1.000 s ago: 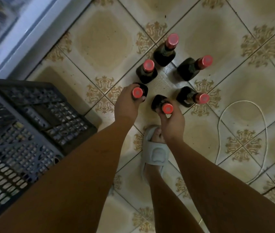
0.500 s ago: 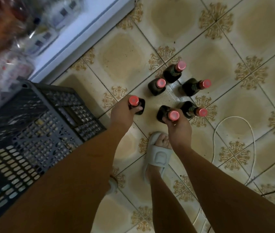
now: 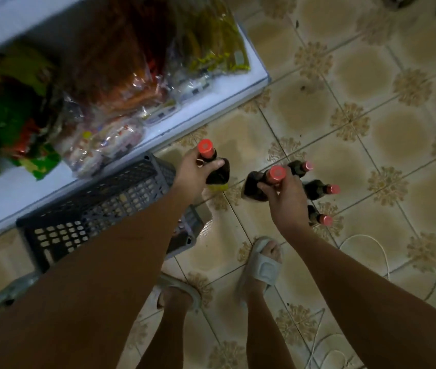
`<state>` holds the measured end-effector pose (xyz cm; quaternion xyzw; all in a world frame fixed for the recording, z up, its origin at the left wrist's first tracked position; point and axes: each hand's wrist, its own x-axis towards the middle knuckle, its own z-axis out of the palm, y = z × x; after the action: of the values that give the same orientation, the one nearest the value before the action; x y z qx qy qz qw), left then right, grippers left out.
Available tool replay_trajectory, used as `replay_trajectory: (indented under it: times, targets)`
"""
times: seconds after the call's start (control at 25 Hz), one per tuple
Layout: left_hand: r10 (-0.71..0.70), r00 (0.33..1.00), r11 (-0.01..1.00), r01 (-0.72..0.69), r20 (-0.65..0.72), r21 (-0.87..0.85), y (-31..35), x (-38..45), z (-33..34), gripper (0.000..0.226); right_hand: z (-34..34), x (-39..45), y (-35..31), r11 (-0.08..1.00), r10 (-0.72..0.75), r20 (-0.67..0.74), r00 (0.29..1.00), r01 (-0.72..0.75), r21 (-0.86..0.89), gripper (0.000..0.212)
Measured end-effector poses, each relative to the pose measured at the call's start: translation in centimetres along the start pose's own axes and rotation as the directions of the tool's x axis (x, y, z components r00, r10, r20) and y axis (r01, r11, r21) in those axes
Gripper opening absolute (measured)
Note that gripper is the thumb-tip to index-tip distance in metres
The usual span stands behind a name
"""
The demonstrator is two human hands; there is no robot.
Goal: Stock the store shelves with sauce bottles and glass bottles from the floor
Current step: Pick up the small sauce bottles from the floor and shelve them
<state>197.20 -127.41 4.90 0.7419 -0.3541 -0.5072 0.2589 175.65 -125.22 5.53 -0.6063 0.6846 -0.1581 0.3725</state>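
Note:
My left hand [image 3: 194, 173] grips the neck of a dark sauce bottle with a red cap [image 3: 218, 170], lifted off the floor near the shelf edge. My right hand [image 3: 283, 201] grips a second dark red-capped bottle [image 3: 255, 186] by its neck, also raised. Three more red-capped bottles stand on the tiled floor behind my right hand: one [image 3: 300, 167], another [image 3: 320, 189] and a third [image 3: 319, 219], partly hidden by my wrist.
A white low shelf [image 3: 211, 102] at the upper left carries several plastic snack bags [image 3: 121, 75]. A dark plastic crate [image 3: 99, 209] sits on the floor beside it under my left arm. My sandalled feet [image 3: 264, 265] stand below. A white cable [image 3: 371, 243] loops at right.
Both hands have lifted their bottles off the floor and risen. The view has swung left and up, so the shelf with its bags now shows.

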Motion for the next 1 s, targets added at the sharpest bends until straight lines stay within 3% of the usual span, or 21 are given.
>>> replay_trajectory:
  times: [0.12, 0.36, 0.52, 0.76, 1.0]
  targets:
    - [0.083, 0.995, 0.991, -0.089, -0.063, -0.097, 3.0, -0.5, -5.1, 0.026, -0.3, 1.4, -5.7, 0.994, -0.054, 0.001, 0.999, 0.054, 0.095, 0.031]
    - [0.212, 0.959, 0.962, -0.239, -0.187, -0.132, 7.8, -2.2, -14.6, 0.024, 0.0, 3.6, -17.1, 0.966, -0.204, 0.012, 0.979, 0.199, 0.165, 0.027]
    - [0.293, 0.919, 0.933, -0.335, -0.263, -0.130, 8.9, -3.1, -21.6, 0.017, 0.6, 3.7, -25.4, 0.910, -0.376, 0.025, 0.926, 0.364, 0.197, 0.020]
    - [0.361, 0.896, 0.910, -0.399, -0.258, -0.112, 10.8, -6.4, -31.9, 0.012, 1.5, 3.2, -36.6, 0.842, -0.524, 0.037, 0.851, 0.512, 0.167, 0.019]
    - [0.405, 0.853, 0.892, -0.448, -0.330, -0.063, 11.7, -9.9, -41.7, 0.009, 4.2, 0.5, -47.3, 0.708, -0.706, 0.015, 0.708, 0.705, 0.047, 0.035]
